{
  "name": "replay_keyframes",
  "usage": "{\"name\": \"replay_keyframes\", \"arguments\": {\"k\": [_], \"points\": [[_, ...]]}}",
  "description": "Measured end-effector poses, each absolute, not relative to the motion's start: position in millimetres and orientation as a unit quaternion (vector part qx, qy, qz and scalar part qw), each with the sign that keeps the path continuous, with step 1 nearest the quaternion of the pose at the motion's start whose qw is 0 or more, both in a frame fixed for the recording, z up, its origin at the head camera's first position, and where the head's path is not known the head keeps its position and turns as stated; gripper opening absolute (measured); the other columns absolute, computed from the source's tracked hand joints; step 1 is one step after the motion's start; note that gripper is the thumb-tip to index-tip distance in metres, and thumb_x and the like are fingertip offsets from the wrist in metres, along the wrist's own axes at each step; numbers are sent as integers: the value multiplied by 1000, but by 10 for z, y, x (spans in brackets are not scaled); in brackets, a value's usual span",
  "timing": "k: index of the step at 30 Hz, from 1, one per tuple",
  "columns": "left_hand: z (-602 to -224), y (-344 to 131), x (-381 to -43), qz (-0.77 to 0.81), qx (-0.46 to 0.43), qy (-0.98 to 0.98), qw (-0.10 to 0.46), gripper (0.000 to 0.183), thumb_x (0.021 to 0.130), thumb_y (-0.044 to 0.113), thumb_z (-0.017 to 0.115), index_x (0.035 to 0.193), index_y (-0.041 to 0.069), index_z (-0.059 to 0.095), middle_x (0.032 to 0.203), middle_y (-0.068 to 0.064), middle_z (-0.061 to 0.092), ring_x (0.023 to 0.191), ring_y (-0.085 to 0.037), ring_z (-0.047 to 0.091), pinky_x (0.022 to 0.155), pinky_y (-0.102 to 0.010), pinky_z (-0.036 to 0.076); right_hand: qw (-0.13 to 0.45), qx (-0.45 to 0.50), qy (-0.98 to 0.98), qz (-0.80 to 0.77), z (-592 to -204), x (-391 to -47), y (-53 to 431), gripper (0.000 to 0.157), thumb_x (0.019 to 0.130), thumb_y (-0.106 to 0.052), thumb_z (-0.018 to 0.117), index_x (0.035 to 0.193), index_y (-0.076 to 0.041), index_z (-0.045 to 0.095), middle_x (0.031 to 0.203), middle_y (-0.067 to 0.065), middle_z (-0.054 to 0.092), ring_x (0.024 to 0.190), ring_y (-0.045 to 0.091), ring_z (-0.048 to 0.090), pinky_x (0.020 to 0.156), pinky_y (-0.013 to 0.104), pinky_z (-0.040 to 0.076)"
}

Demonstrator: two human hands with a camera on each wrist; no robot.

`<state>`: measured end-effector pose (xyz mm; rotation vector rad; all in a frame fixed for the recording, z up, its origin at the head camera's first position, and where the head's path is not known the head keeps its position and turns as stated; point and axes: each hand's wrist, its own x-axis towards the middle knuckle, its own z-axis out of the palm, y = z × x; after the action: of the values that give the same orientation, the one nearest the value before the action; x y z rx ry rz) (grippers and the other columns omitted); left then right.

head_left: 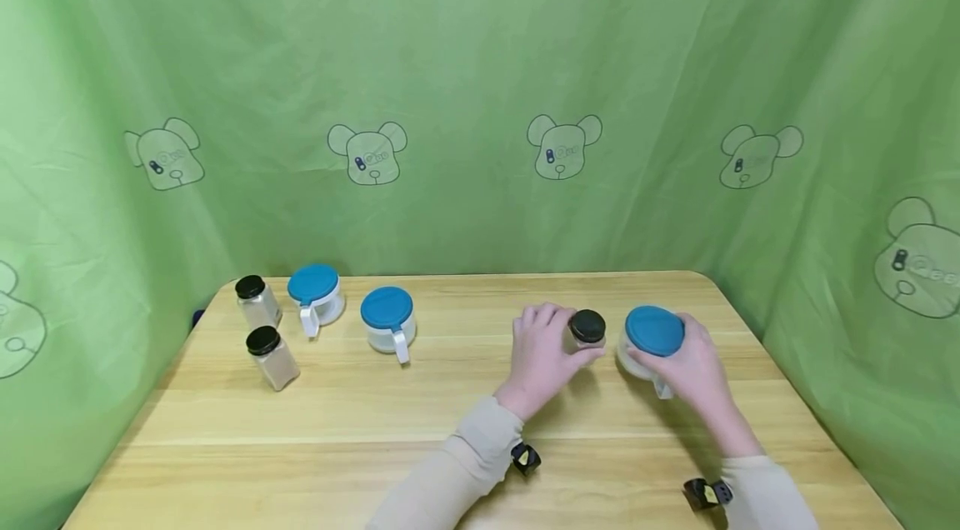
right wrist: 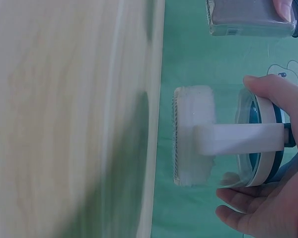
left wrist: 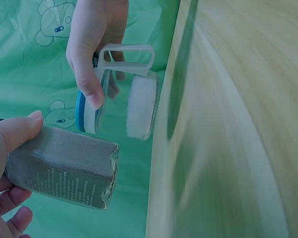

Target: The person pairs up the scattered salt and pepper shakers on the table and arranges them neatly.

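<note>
Both items under inspection are at the right of the bench (head_left: 420, 438), apparently raised just clear of it and apart from each other. The left hand (head_left: 542, 353) has its grip clamped on a square jar (left wrist: 64, 166), thumb on one side and fingers on the opposite, high on the body next to the black cap (head_left: 587, 325). The right hand (head_left: 690, 365) has its grip clamped from above across the blue lid (left wrist: 80, 111) and white collar (right wrist: 266, 111) of a lidded pot (head_left: 651, 338), to the right of the jar. The jar has stiff clear walls with a fine, dull filling; judged moderately heavy for its size, smooth and liable to slip, and breakable if glass, which cannot be confirmed. Best hold: opposed flat sides, below the cap. The pot is likewise rigid and clear, with white contents (right wrist: 196, 163) low in the body, so its weight should sit near the base and steady it when upright. Holding by the lid is judged the weaker choice, since the lid might lift or turn; a hold under the collar, or by the white handle (right wrist: 238, 139) on its near side, should prove safer. Tilting either could shift the filling.
</note>
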<state>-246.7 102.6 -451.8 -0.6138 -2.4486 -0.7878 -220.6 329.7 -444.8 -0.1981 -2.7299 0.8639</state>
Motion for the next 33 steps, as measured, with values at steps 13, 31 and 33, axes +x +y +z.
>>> {"name": "replay_keyframes", "arguments": {"k": [13, 31, 33], "points": [[-4567, 1209, -2441, -275, -224, -905, 233, 63, 73, 63, 74, 119, 21, 64, 114, 9, 63, 103, -10, 49, 87, -27, 36, 131, -83, -946, 286, -4482, -2139, 3463, 109, 74, -53, 79, 143, 14, 27, 133, 40, 43, 115, 55, 48, 87, 67, 44], [-4603, 1462, -2436, -257, -236, -907, 237, 64, 73, 68, 69, 119, 24, 64, 111, 12, 62, 101, -8, 49, 85, -22, 35, 122, -99, -941, 299, -4493, -2077, 3688, 105, 77, -53, 77, 142, 14, 28, 132, 41, 43, 112, 57, 49, 84, 68, 44], [-4608, 1489, -2438, -252, -235, -909, 235, 64, 74, 70, 68, 119, 25, 64, 111, 12, 62, 101, -8, 49, 84, -22, 34, 119, -99, -941, 303, -4502, -2076, 3723, 106, 78, -52, 76, 143, 15, 26, 132, 42, 42, 112, 57, 48, 84, 68, 44]]}}
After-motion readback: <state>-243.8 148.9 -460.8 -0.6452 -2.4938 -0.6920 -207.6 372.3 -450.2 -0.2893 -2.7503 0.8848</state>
